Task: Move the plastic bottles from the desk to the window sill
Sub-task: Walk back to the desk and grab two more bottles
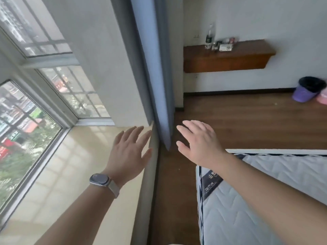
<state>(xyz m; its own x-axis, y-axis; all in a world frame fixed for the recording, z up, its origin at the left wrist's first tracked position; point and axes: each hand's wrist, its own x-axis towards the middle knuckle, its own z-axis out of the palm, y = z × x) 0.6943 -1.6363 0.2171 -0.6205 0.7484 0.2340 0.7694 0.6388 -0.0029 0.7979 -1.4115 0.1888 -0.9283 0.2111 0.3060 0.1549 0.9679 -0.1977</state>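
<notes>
Head view, with the long blue-grey hanging curtain [155, 71] as landmark. To its right, against the far white wall, a wall-mounted brown wooden desk [228, 59] carries a tall clear plastic bottle with a dark label [209, 37], upright at the desk's left end; beside it lie a small white box [225, 47] and further small items too blurred to identify, so any other bottles among them cannot be told. To the curtain's left, the glossy cream-tiled window sill [70, 174] runs beneath grey-framed panes [31, 131], its surface reflecting the window grid. The left hand [129, 151], with a grey oval smartwatch on a pale strap [101, 180] at the wrist, hovers over the sill's right edge, just left of the curtain's lower end; fingers are spread wide and hold nothing. The right hand [198, 142], just right of the curtain's lower end, is likewise flat and splayed, empty, above the dark brown wooden plank floor [247, 121]. Between the hands and the desk lies bare floor; the curtain hangs between sill and desk. Right of the curtain and near the viewer, a white quilted mattress with navy edging [265, 191] occupies the lower corner under the right forearm. Far right, by the dark skirting, stand a purple plastic bin with a black liner [306, 92] and part of a pink container [323, 98], touching
</notes>
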